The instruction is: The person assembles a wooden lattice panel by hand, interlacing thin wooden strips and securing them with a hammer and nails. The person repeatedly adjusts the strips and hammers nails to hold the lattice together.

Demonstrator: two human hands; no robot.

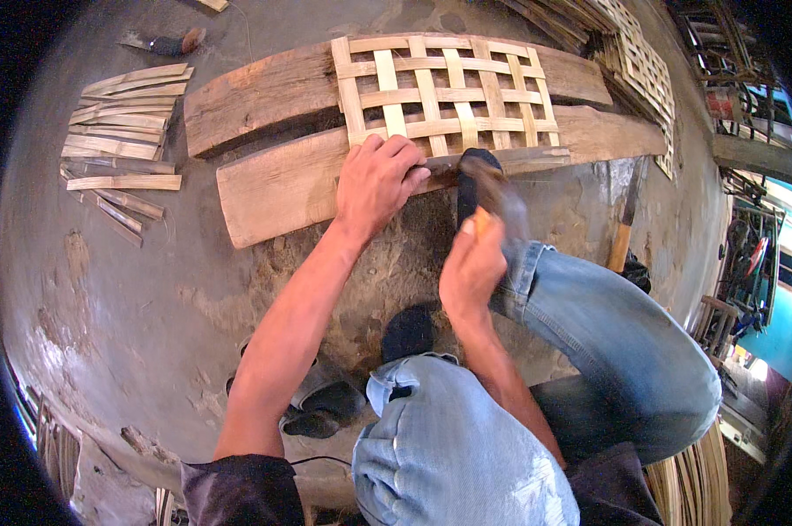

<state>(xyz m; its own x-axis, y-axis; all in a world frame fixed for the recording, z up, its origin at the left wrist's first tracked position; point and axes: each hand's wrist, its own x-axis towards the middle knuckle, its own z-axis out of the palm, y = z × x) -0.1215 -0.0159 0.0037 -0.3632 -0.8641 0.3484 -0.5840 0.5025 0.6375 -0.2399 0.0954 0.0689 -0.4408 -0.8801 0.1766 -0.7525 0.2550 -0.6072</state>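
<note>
A loosely woven panel of pale bamboo strips [453, 96] lies across two thick wooden planks [277, 188]. Along its near edge runs a darker bamboo slat [536, 160]. My left hand [378, 180] is closed on that slat near the panel's left corner, fingers curled over it. To its right, my right hand [473, 263] grips an orange-handled tool [482, 219] pointing away from me. Motion blurs the tool, and its dark far end cannot be clearly told from my foot [505, 206], which is by the slat.
Split bamboo strips [124, 131] lie on the concrete floor at left. More woven panels [646, 70] are stacked at far right. A wooden-handled blade [622, 237] lies beside my jeans-clad leg [615, 324]. Dark footwear [321, 403] is near my left forearm.
</note>
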